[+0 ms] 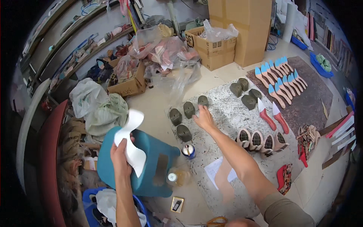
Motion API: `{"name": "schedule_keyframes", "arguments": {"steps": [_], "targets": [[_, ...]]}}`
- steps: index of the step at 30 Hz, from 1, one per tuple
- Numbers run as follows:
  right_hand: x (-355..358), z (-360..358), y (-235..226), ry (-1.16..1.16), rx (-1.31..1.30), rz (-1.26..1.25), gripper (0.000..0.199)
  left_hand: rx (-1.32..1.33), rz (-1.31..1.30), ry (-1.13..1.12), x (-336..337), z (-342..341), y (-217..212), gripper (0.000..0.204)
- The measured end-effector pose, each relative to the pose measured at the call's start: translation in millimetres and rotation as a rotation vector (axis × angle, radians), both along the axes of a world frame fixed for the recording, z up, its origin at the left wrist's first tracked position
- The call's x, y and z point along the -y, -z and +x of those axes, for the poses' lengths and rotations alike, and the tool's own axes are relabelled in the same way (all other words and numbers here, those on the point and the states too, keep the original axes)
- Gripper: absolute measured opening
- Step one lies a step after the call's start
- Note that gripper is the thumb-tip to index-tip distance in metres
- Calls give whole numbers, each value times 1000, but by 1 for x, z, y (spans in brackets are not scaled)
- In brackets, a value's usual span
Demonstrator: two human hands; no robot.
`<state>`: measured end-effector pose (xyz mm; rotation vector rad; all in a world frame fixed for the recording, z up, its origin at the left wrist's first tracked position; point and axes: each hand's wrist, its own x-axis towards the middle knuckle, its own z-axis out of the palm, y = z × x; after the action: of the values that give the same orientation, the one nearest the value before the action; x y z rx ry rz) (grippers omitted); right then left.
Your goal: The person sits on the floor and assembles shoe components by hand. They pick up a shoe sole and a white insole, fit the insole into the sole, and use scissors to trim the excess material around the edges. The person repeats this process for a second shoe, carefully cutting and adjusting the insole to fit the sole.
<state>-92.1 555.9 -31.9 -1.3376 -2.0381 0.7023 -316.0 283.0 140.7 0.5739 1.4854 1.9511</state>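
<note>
My left hand (121,153) is closed on a thin white curved sheet (135,156), shaped like a shoe insole, above a teal plastic stool (151,155). My right arm stretches forward over a stained grey-white board. At its end my right hand (205,120) has thumb and forefinger apart, with the fingertips at the near edge of a dark olive heel-shaped block (203,100). Similar blocks stand to its left, among them one block (188,109) close by and another (184,132) nearer me. More blocks (248,101) sit in a group further right.
An open can (188,151) and a jar of yellowish liquid (178,177) stand beside the stool. Pale shoes (257,140), red-and-white soles (267,118) and several blue-tipped insoles (280,92) lie to the right. Cardboard boxes (215,51) and plastic bags (166,56) fill the back.
</note>
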Motion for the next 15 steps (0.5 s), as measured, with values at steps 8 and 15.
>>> {"name": "schedule_keyframes", "arguments": {"steps": [8, 15], "targets": [[-76, -67, 43, -7, 177, 47, 90, -100, -92, 59, -12, 21, -9, 33], [-85, -71, 44, -8, 124, -64, 91, -99, -55, 82, -13, 21, -12, 33]]}}
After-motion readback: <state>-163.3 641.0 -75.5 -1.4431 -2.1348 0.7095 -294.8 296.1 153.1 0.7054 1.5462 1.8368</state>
